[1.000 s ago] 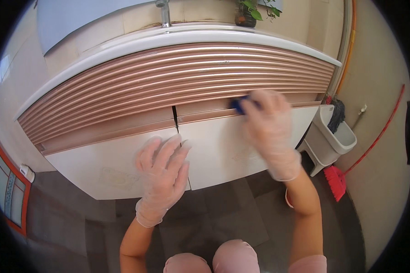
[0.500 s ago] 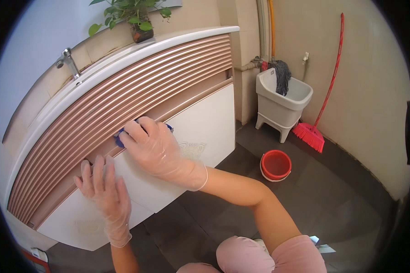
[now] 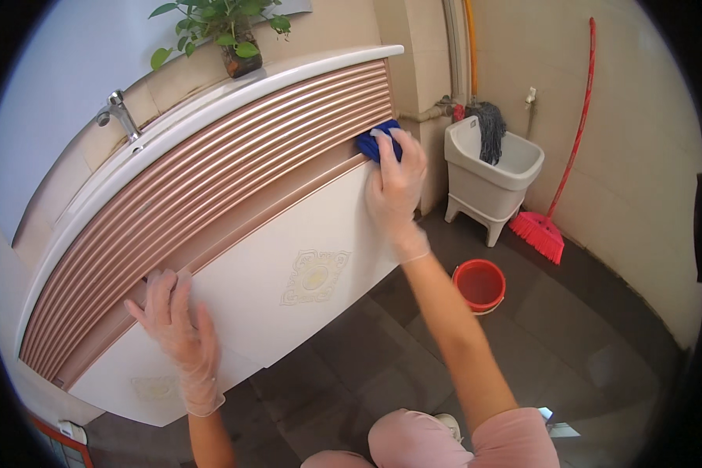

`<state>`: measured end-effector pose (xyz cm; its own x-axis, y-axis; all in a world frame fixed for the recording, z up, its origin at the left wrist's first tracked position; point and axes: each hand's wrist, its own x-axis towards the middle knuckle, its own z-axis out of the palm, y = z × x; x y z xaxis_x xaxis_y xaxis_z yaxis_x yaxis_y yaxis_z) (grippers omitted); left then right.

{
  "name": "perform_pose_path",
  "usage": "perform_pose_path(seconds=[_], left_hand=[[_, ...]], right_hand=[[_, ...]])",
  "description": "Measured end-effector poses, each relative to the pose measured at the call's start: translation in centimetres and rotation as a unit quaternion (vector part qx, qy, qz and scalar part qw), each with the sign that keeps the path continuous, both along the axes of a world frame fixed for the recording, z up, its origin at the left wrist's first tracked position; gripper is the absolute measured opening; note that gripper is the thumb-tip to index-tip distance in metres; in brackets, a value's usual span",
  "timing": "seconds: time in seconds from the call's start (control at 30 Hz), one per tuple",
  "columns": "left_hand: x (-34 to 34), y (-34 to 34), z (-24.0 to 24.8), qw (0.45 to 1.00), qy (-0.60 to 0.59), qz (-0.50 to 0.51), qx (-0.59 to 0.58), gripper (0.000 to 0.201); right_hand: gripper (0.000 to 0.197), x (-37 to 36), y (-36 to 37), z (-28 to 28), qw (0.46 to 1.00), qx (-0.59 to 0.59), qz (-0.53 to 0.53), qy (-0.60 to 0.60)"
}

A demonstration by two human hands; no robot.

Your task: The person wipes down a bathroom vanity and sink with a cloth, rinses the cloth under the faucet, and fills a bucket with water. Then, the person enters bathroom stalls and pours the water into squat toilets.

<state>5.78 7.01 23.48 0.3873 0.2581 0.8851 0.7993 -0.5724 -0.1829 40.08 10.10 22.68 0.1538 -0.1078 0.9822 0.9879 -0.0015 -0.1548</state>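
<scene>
A blue cloth [image 3: 370, 146] is pressed against the right end of the recessed strip below the ribbed copper-coloured front [image 3: 210, 168] of a sink cabinet. My right hand [image 3: 398, 175], in a clear plastic glove, grips that cloth with bent fingers. Over at the left, my left hand [image 3: 177, 320] wears the same kind of glove. Its fingers are spread, and the tips rest at the upper edge of the white cabinet doors [image 3: 249, 312]. Nothing shows in that hand. A pale ornament [image 3: 317, 277] decorates the door between my hands.
A tap [image 3: 122, 115] and a potted plant [image 3: 242, 54] stand on the white countertop [image 3: 304, 74]. To the right are a white mop sink [image 3: 487, 179] with a grey mop [image 3: 489, 132], a red broom [image 3: 540, 234] against the wall, and a red bucket [image 3: 480, 285] on the dark tiled floor.
My right hand has slid the blue cloth along the recessed strip from the middle to its right end, uncovering the door ornament. My left hand stays in nearly the same place.
</scene>
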Motion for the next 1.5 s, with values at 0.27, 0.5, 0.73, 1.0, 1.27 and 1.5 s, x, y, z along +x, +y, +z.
perform_pose_path(seconds=[0.27,0.5,0.73,1.0,1.27,1.5], left_hand=[[-0.3,-0.2,-0.6,1.0,-0.007,-0.025,-0.018,0.037],[-3.2,-3.2,-2.4,0.995,-0.033,-0.088,-0.041,0.037],[-6.0,-4.1,-5.8,0.986,-0.086,-0.066,-0.125,0.034],[-5.7,-4.2,-7.8,0.983,-0.121,-0.074,-0.114,0.036],[-11.7,-6.3,-8.5,0.97,-0.205,-0.041,-0.125,0.033],[-14.9,-6.8,-10.6,0.952,-0.275,-0.035,-0.131,0.032]], right_hand=[[0.021,-17.3,-1.6,-9.0,0.944,-0.073,0.292,-0.136],[0.034,-7.3,1.8,-7.1,0.99,-0.065,0.042,0.116],[0.044,-2.7,1.0,-8.5,0.985,-0.03,0.104,0.137],[0.022,-10.0,-3.0,-21.8,0.884,-0.287,0.268,-0.252],[0.031,-18.9,-0.1,-6.0,0.957,-0.075,0.241,-0.145],[0.044,-27.2,-1.6,-17.0,0.651,-0.469,0.461,-0.38]])
